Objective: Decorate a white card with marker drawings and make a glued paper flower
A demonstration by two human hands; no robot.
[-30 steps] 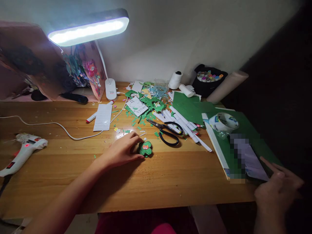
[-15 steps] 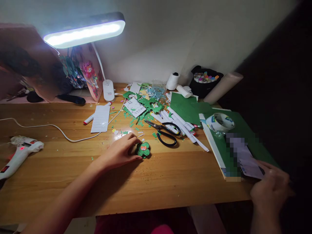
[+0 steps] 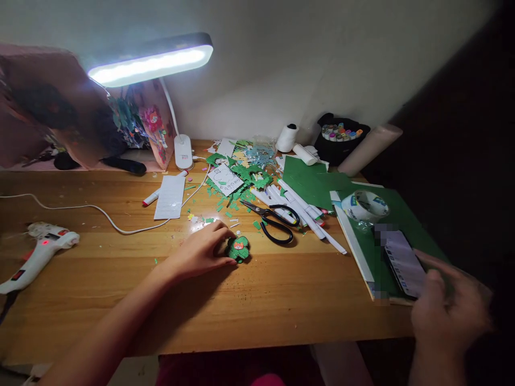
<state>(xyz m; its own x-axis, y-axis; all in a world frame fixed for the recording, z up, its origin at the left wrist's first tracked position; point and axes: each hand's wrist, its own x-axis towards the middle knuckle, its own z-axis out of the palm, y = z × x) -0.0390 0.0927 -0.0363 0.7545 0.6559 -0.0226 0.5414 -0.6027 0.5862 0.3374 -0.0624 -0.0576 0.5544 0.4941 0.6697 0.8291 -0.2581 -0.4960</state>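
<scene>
My left hand [image 3: 207,246] pinches a small green clover-shaped piece [image 3: 240,251], with an orange-and-white animal face in its middle, just above or on the wooden desk. Thumb and fingers close on its left edge. Over at the right, a phone [image 3: 402,262] lies screen up on a green sheet [image 3: 426,230], part of it blurred out. Beside its right edge is my right hand [image 3: 450,305], slightly smeared, with thumb and fingers apart. Black-handled scissors [image 3: 277,220] lie to the right of the clover-shaped piece.
A glue gun [image 3: 44,257] with a red light lies at left. A lit lamp [image 3: 153,64] hangs over the desk. Green scraps [image 3: 253,174], white markers [image 3: 301,206], a tape roll [image 3: 366,206], a thread cone [image 3: 287,138] and a marker case [image 3: 340,145] stand or lie farther back.
The phone has gone from tilted in my right hand to lying flatter on the green sheet, and the fingers have loosened from it. My left hand keeps its grip. The view has shifted slightly.
</scene>
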